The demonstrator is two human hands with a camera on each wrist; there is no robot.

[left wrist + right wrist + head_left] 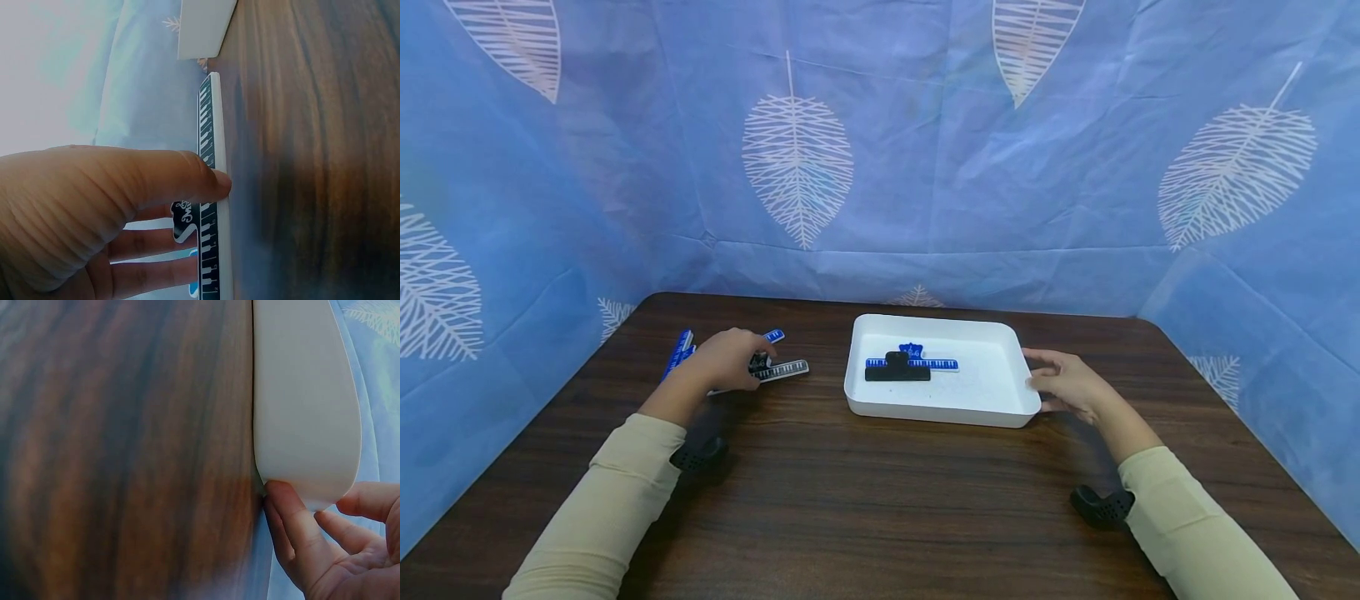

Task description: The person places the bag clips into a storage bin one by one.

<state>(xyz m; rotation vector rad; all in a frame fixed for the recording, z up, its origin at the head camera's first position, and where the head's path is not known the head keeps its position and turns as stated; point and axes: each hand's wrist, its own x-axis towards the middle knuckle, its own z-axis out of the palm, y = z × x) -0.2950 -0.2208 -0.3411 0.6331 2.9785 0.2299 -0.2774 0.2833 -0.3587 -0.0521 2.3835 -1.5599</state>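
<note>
The left hand (730,360) pinches a slim clip (786,370), thumb across its black-and-white piano-key face, at the left of the dark wood-grain counter (850,500). The right hand (1070,385), fingers parted and bent, grips the end of a smooth, round-cornered white tray (985,400) holding a blue piano-key clip (943,364) and a plain black clip (897,373).

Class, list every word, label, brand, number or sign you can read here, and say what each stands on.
"M", seemingly, on the black piano-key clip in the left hand; its remaining white script is unclear.
Blue clip in the white tray: lettering too small to read.
No other text is readable.
</note>
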